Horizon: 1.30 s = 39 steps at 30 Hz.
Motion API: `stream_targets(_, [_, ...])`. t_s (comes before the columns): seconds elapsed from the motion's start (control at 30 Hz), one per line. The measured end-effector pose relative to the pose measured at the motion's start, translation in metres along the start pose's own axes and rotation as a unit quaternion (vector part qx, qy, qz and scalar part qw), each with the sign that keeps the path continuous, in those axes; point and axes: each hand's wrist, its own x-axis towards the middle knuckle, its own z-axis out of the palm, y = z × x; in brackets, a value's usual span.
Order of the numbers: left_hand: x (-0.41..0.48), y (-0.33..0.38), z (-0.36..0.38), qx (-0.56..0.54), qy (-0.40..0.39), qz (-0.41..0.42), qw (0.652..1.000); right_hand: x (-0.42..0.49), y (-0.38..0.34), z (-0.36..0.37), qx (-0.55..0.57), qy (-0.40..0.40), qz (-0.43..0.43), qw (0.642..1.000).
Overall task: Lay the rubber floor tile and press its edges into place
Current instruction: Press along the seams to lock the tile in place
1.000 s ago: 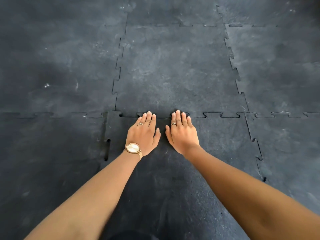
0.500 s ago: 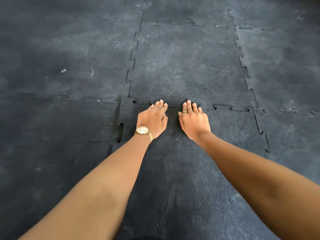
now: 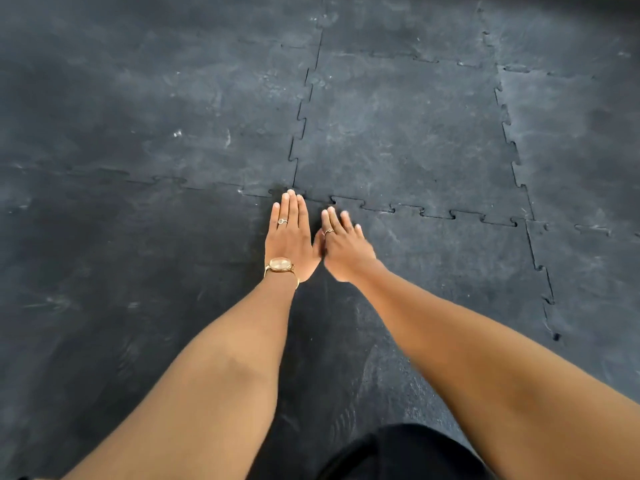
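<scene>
Rubber tile [image 3: 433, 271] corner, both hands shifted leftward, right hand [image 3: 346, 251] perhaps lifting.

A gym-like floor, covered wall to wall in interlocking rubber tiles [image 3: 398, 133].

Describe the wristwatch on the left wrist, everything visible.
The wristwatch has a round, pale champagne dial in a gold-coloured case, on a slim gold-coloured metal band that wraps the wrist. It sits face up, just behind the left hand, which lies flat with fingers together on the dark rubber floor tile. Hands and markings on the dial are too small to read. Only the wrist touches it.
</scene>
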Motion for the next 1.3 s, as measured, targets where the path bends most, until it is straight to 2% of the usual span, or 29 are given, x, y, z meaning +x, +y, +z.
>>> stream_targets(0.13, [0.009,-0.004,0.002,-0.036,-0.008,-0.014,0.999,0.009,-0.012,-0.006,0.083,-0.033,0.03,0.996])
stream_targets(0.27, [0.021,-0.005,0.001,-0.03,-0.032,-0.012,0.999,0.018,0.002,-0.022,0.074,-0.097,0.004,0.992])
stream_targets(0.37, [0.026,-0.008,0.002,-0.022,-0.047,-0.006,0.999,0.023,0.002,-0.024,0.019,-0.132,-0.001,0.991])
stream_targets(0.53, [0.025,-0.009,0.002,-0.011,-0.048,0.007,0.999,0.02,-0.004,-0.014,-0.024,-0.114,0.014,0.993])
stream_targets(0.9, [0.017,-0.007,-0.008,-0.028,-0.032,0.002,0.999,0.013,-0.005,-0.021,0.022,-0.114,0.024,0.993])
stream_targets(1.03, [-0.018,-0.011,-0.005,0.009,-0.005,0.014,1.0,0.006,-0.007,-0.027,0.021,-0.113,0.019,0.993])
stream_targets(1.17, [-0.064,-0.015,-0.001,0.001,0.008,0.024,1.0,-0.003,-0.019,-0.026,0.013,-0.128,0.037,0.991])
stream_targets(1.3, [-0.069,-0.011,0.002,-0.01,-0.002,0.02,1.0,-0.01,-0.033,-0.011,-0.013,-0.166,0.044,0.985])
